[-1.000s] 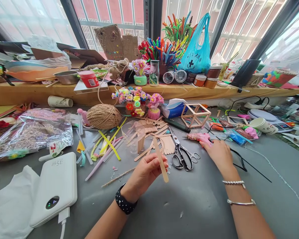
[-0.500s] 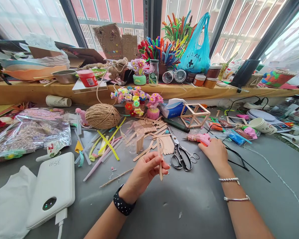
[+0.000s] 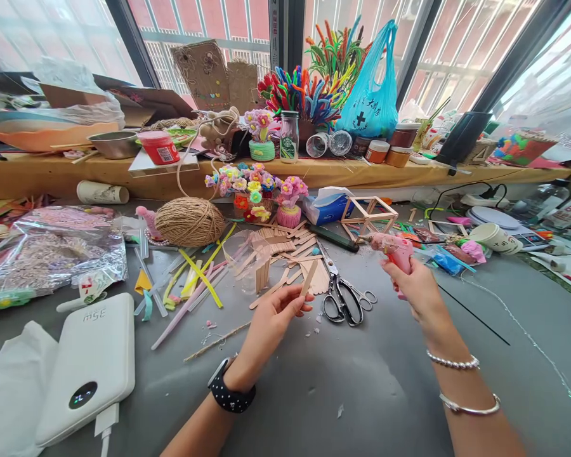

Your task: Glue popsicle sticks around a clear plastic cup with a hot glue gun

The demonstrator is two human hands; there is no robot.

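Note:
Between the thumb and fingers of my left hand is a wooden craft stick, tilted upward. My right hand is wrapped round the handle of a pink hot glue gun, raised off the table with its nozzle pointing left. Black-handled scissors and a smaller silver pair lie between my hands. Just beyond my left hand is a pile of loose craft sticks. An open cube frame of sticks stands behind the glue gun.
A twine ball, a clear plastic cup and yellow strips lie left of centre. A white power bank is at the near left. Fuzzy flower pots stand at the back. A kitchen scale and paper cup are at right.
My right hand has lifted the pink glue gun off the table and turned it upright. The craft stick in my left hand has been shifted and now points up and to the right.

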